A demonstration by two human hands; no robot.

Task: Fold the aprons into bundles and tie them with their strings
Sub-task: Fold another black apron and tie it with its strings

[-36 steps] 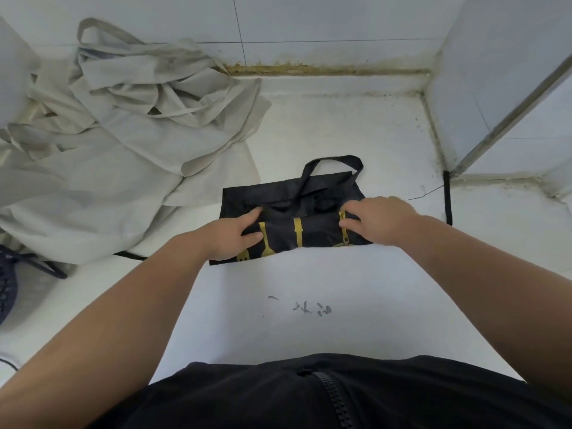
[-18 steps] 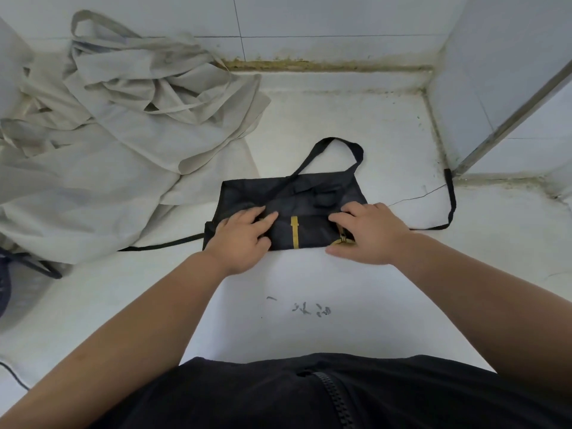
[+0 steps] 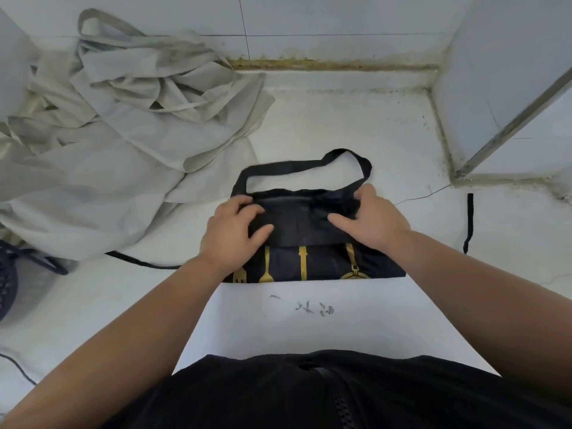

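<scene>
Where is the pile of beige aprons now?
Head view: the beige aprons lie heaped on the left, against the tiled wall, left of the black apron.

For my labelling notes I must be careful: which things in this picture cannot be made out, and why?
Head view only:
- black apron: its middle folds, covered by the left hand and right hand.
- black string: its joint to the apron, behind the right forearm.
- dark object: cut off by the left edge.
- pen marks: too small to read.
- grey pile: apron count, layers overlap.
</scene>
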